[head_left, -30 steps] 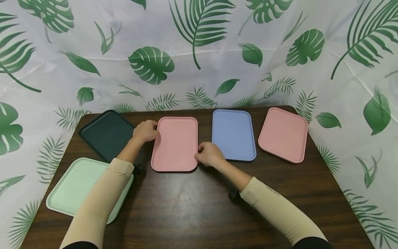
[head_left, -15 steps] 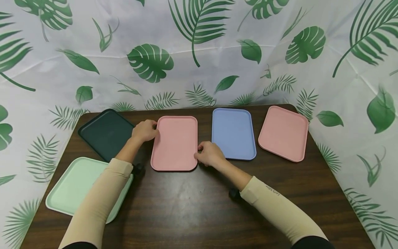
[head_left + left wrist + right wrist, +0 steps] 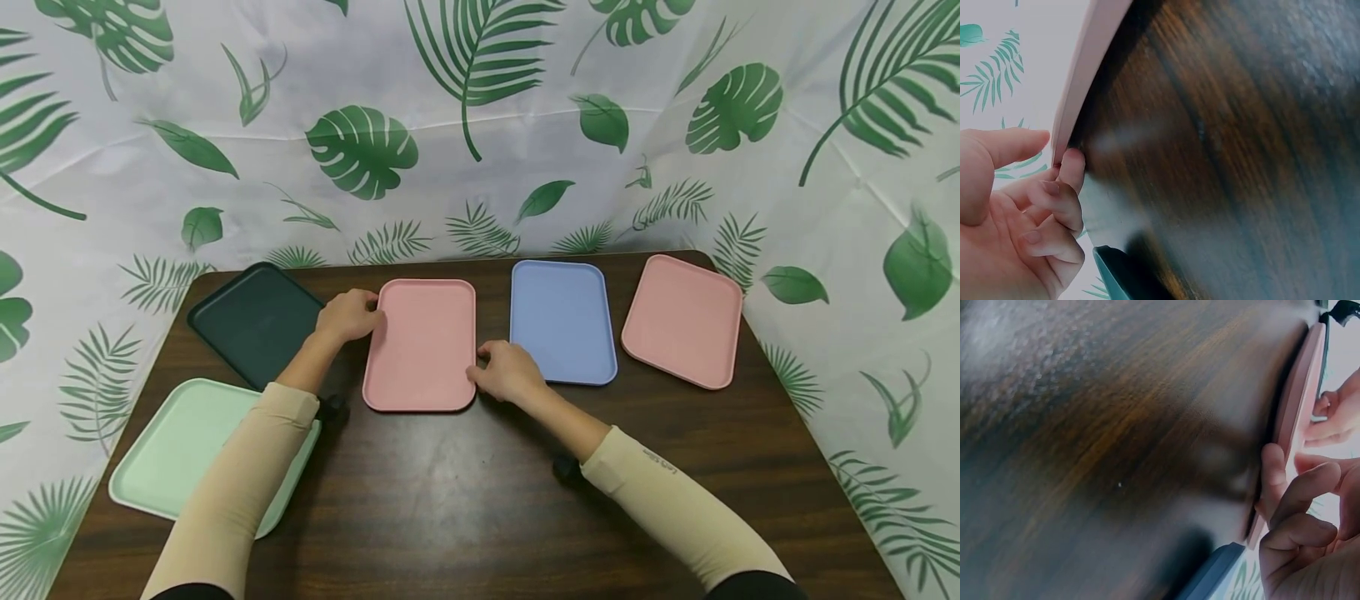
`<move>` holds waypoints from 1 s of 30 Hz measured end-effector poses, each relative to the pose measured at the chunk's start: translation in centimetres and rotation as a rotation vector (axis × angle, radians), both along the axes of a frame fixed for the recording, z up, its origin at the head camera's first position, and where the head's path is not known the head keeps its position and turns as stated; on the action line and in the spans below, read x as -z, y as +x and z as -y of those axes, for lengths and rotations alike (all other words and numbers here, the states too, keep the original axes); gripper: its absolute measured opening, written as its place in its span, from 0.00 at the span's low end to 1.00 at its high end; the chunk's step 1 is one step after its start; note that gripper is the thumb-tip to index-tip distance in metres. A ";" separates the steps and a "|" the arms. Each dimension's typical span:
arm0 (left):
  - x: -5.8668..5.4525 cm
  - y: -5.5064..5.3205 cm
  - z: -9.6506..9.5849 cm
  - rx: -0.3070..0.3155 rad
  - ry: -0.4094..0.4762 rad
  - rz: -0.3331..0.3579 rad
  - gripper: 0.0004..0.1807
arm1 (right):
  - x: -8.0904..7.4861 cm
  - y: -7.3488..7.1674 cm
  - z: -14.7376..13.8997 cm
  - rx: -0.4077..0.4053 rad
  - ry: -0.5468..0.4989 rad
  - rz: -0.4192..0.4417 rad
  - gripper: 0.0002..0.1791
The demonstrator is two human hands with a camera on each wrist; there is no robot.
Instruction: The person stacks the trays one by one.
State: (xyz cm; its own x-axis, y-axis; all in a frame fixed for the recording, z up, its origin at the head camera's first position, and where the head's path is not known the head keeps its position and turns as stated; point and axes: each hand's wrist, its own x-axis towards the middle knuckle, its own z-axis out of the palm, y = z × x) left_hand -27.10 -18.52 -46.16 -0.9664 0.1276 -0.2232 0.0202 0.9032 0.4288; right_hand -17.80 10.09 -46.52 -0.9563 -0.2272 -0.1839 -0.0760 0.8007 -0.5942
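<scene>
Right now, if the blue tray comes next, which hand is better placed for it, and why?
Probably the right hand: it grips the right edge of the middle pink tray, close to the blue tray. The left hand grips the opposite edge, farther from the blue tray.

"Which tray is being held?"

"The middle pink tray, a shallow rectangle with rounded corners and a low raised rim."

"How does it sit?"

"Hollow side up on the brown table, its long sides running front to back, between the dark green tray and the blue tray."

"And the grip?"

"Left hand pinches its left rim toward the far end; right hand pinches its right rim toward the near end."
</scene>
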 end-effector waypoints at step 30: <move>-1.7 2.8 -4.2 0.033 0.076 -0.399 0.20 | -2.0 -5.4 -15.7 0.346 0.247 -0.423 0.19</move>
